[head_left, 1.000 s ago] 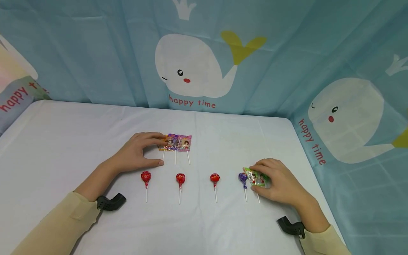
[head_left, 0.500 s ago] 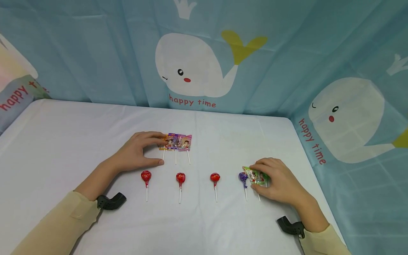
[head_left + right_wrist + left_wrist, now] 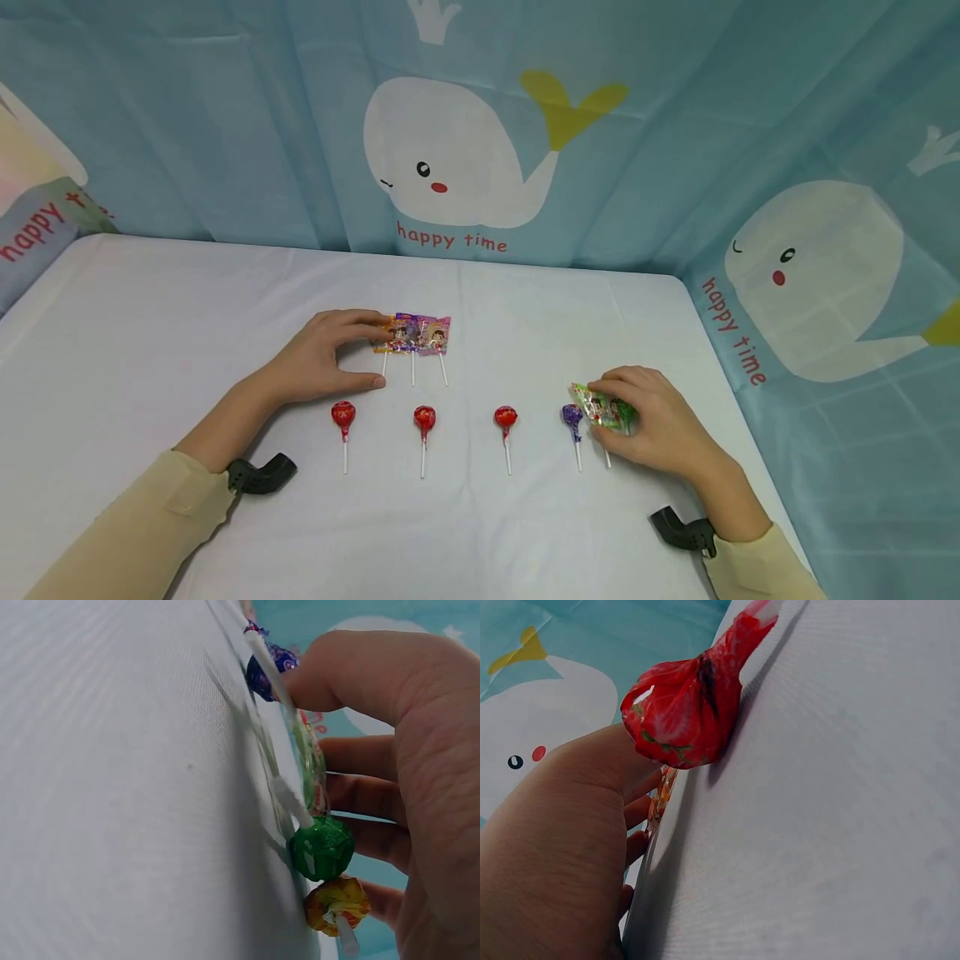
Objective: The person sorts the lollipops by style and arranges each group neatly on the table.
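My left hand rests its fingertips on an orange-wrapped lollipop, thumb spread apart by its stick. Beside that lie a purple flat-wrapped lollipop and a pink one. My right hand pinches a green flat-wrapped lollipop between thumb and fingers, its stick pointing toward me. Just left of it lies a purple round lollipop. In the right wrist view, a green round lollipop and a yellow-orange one sit under the right hand, mostly hidden from the head view.
Three red round lollipops, at left, middle and right, lie in a row nearer me on the white tablecloth. A blue whale-print curtain hangs along the table's back and right edges.
My right hand has shifted slightly away from me, and the green flat-wrapped lollipop has moved with it. My left hand and the other visible lollipops stay put.
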Tool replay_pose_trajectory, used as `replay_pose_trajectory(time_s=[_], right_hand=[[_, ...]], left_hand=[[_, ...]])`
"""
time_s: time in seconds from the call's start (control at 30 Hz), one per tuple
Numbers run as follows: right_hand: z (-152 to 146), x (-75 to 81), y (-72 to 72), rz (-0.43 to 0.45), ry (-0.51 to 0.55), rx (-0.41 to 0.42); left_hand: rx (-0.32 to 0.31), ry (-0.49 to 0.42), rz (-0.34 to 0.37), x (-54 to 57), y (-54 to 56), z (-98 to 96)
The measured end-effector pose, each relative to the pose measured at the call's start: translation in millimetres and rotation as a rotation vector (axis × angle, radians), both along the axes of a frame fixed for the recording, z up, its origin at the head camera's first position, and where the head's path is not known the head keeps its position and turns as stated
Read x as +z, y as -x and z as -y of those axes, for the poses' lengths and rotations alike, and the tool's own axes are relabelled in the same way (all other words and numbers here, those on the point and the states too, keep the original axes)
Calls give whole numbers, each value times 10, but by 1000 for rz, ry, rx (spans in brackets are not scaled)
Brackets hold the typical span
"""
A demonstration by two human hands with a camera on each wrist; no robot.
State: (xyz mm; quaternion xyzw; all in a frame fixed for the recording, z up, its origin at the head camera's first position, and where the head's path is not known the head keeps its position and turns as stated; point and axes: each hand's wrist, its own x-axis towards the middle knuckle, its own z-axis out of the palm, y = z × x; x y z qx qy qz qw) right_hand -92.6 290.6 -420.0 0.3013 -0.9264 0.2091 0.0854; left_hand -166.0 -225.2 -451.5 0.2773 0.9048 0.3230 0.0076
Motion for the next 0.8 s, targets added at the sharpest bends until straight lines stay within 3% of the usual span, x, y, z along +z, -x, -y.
replay_pose_trajectory(time_s=[0.8], right_hand=[[96,115,165,-29,154,29]], left_hand=[[-3,1,-1,-11,7,16]])
